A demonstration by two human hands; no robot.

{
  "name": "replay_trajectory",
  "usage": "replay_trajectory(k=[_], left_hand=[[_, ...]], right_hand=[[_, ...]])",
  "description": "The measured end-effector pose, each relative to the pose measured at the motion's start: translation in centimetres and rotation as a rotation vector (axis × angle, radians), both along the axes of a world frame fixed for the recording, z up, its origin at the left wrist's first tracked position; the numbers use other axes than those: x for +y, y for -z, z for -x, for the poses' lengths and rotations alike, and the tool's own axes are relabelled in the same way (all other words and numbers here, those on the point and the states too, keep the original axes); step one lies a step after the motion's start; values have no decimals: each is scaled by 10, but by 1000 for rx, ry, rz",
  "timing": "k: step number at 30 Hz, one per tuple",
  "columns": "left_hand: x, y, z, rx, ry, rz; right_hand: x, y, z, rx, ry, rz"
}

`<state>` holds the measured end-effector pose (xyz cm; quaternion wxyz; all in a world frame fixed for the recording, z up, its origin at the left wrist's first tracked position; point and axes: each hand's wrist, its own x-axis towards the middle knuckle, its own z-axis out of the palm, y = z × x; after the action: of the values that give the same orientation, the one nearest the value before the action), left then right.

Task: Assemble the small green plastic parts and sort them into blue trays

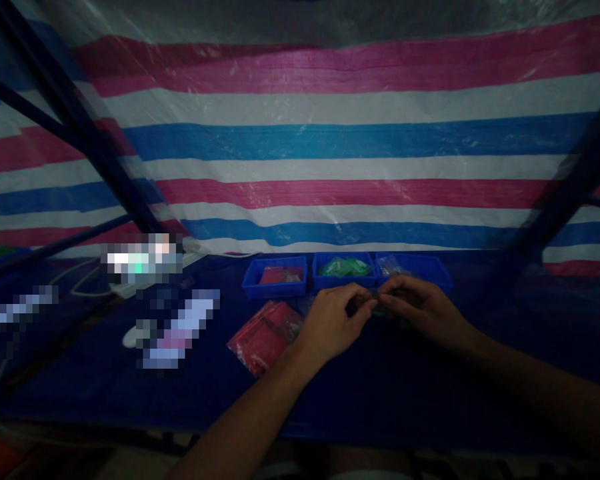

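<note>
My left hand (334,319) and my right hand (423,308) meet in front of the blue trays, both closed in a pinch with fingertips nearly touching. Between them is something small and dim, perhaps thin clear plastic, that I cannot make out. Beside my left wrist lies a stack of red packets in clear plastic (267,337), partly covered by that hand. Behind the hands stand a blue tray (275,289) with red packets, a middle blue tray (320,272) with green packets (347,267), and a right blue tray (443,272) with clear plastic pieces (393,265).
A blue table (355,400) carries everything. At left are a blurred-out lit object (143,260), a blurred-out pale strip (183,333), a white rounded object (131,337) and white cables (77,285). Dark metal posts (107,167) and a striped plastic sheet (330,140) bound the space.
</note>
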<state>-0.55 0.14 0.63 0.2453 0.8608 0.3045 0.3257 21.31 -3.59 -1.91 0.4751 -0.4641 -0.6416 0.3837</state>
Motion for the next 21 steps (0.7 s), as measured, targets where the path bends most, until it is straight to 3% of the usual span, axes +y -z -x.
replay_trajectory(k=[10, 21], left_hand=[[2, 0, 1, -85, 31, 12], [0, -1, -2, -103, -28, -33]], right_hand=[[6, 3, -7, -26, -25, -64], [5, 5, 0, 25, -26, 27]])
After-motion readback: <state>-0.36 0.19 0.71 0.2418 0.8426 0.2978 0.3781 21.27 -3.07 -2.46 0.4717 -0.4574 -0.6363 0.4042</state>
